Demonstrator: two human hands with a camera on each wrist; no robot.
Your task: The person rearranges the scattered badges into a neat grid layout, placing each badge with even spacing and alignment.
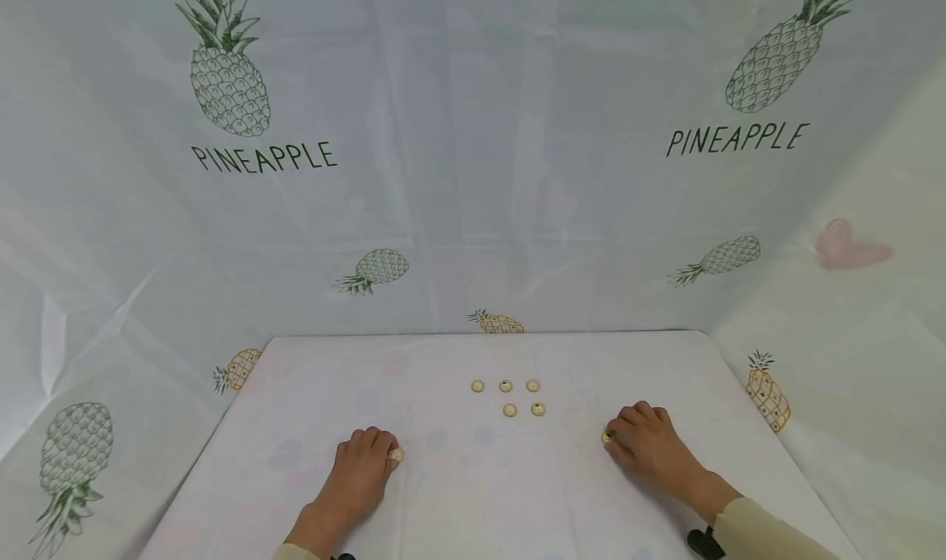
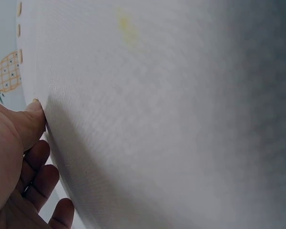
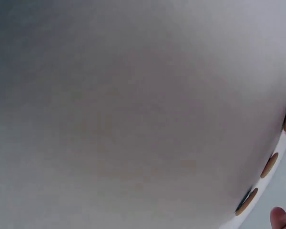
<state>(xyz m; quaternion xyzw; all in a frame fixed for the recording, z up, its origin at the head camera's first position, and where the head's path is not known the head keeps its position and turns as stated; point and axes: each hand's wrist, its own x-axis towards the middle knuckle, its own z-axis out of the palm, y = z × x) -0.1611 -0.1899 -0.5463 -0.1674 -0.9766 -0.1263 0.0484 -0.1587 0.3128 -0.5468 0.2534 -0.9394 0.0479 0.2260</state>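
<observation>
On the left side of the table, my left hand (image 1: 360, 474) holds a small round wooden disc (image 1: 397, 455) between thumb and fingers, low at the tabletop. Its other fingers curl loosely in the left wrist view, where the thumb (image 2: 31, 124) covers most of the disc. My right hand (image 1: 653, 453) pinches another such disc (image 1: 606, 437) at the right, its fingers partly hiding it. Between and beyond the hands lie more pale yellow discs: three in a back row (image 1: 506, 386) and two in a row (image 1: 510, 410) nearer me. Some show a dark spot on top.
A white cloth covers the table (image 1: 443, 511). Behind it and at both sides hang white sheets (image 1: 473, 174) printed with pineapples, meeting the table's far edge. A dark strap piece (image 1: 705, 543) sits at my right wrist beside the sleeve (image 1: 769, 531).
</observation>
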